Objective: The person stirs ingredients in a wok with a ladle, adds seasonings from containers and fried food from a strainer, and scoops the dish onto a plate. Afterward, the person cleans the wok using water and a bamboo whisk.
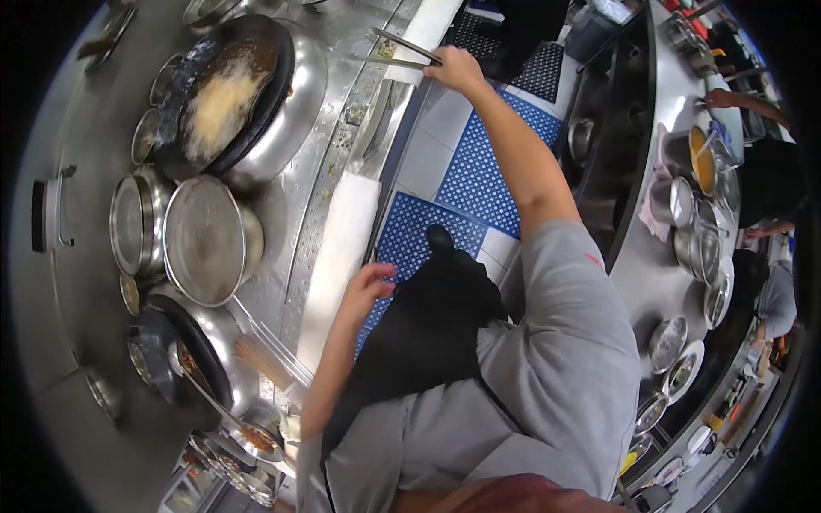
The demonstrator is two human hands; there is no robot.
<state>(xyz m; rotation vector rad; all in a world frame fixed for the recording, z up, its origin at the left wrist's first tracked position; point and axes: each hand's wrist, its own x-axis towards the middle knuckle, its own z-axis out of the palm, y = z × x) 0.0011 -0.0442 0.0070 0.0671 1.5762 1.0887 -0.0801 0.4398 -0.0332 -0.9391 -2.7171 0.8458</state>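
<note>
My right hand (455,68) is closed round the end of a pair of long metal tongs (398,61), whose two arms stand apart and point left over the steel counter. To their left, a black wok (278,64) holds pale food in foaming oil (224,107). My left hand (371,288) is near the front edge of the counter, beside a white cloth (338,248). Its fingers are partly spread and nothing shows in them. A round mesh strainer (203,239) with a long wire handle rests on a metal pot, left of my left hand.
A second wok (162,342) with a ladle (201,389) sits at the lower left. Blue perforated mats (492,162) cover part of the floor. Pots and bowls (701,248) line the right counter. Other people's arms (753,107) show at the far right.
</note>
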